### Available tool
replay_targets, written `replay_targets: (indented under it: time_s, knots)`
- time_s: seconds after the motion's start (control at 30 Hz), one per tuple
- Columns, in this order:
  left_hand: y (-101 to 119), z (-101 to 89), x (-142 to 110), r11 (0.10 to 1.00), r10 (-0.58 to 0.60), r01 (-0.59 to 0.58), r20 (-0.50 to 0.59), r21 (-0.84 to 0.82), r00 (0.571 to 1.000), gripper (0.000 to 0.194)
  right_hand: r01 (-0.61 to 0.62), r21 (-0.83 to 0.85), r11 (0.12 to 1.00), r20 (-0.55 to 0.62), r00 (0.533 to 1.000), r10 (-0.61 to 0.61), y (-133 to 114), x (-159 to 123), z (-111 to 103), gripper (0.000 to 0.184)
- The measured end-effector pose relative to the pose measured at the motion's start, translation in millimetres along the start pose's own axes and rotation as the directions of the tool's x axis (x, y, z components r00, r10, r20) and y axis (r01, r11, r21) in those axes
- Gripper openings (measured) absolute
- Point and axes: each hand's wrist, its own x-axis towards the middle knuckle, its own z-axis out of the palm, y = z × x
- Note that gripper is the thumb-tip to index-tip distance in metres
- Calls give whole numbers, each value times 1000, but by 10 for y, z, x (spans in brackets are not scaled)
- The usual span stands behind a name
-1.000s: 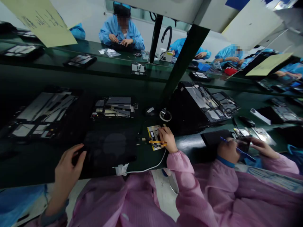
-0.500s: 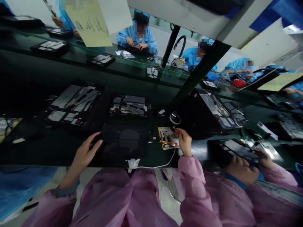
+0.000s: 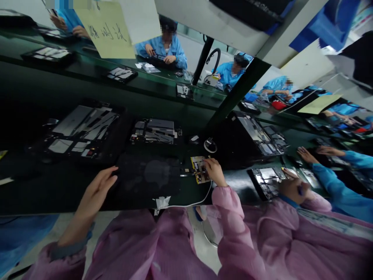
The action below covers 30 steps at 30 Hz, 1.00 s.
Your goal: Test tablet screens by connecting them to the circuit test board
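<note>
1. The left hand point(image 3: 97, 186) lies open, fingers apart, with its fingertips touching a black tablet point(image 3: 145, 179).
2. The right hand point(image 3: 214, 172) is curled, with its fingers point(image 3: 207, 165) on a small circuit board point(image 3: 198, 170); whether they clamp it, I cannot tell.
3. The board lies flat on the green bench point(image 3: 236, 179), just right of the tablet; a white cable point(image 3: 186, 205) runs below it.
4. Further along, a co-worker's hand point(image 3: 291, 189) in a pink sleeve rests over an opened tablet point(image 3: 266, 182).
</note>
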Motion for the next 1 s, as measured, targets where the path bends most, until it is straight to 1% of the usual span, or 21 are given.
replay_targets:
  time_s: [0.1,0.17,0.23,0.3,0.47,0.6,0.67,0.77,0.83,0.93,1.0]
  knots:
    - [4,68,18,995,-14,6,-77,-100,997,39,28,-62,998,11,1000,-28,6,10,17,29]
    - [-14,109,41,986,-81,64,-101,-153,992,45,45,-89,995,20,999,-44,-2,-1,9,29]
    - [-23,134,54,971,-158,134,-106,-199,982,54,59,-104,993,30,998,-56,-10,-13,-4,29]
    - [-14,145,56,959,-200,174,-97,-225,975,59,66,-124,990,36,997,-62,-20,-19,-16,28]
    - [-27,155,85,932,-250,211,-100,-295,963,56,88,-218,972,70,995,-74,-66,-6,-46,27]
    - [-133,147,151,914,-258,215,-82,-343,963,54,106,-272,956,110,991,-79,-112,12,-78,26]
    - [-157,147,166,915,-264,212,-112,-342,958,51,108,-267,957,119,990,-79,-128,16,-94,25]
    - [-137,169,168,921,-269,205,-159,-331,950,47,93,-249,964,128,990,-62,-119,21,-112,27]
    - [-118,192,169,932,-260,200,-174,-301,950,47,57,-216,975,115,993,-33,-81,40,-132,29]
    - [-113,228,185,952,-211,162,-173,-259,962,47,28,-114,993,89,996,-18,-43,93,-217,32]
    - [-113,257,206,956,-168,117,-174,-269,970,45,36,-74,997,37,999,-33,-129,108,-316,32]
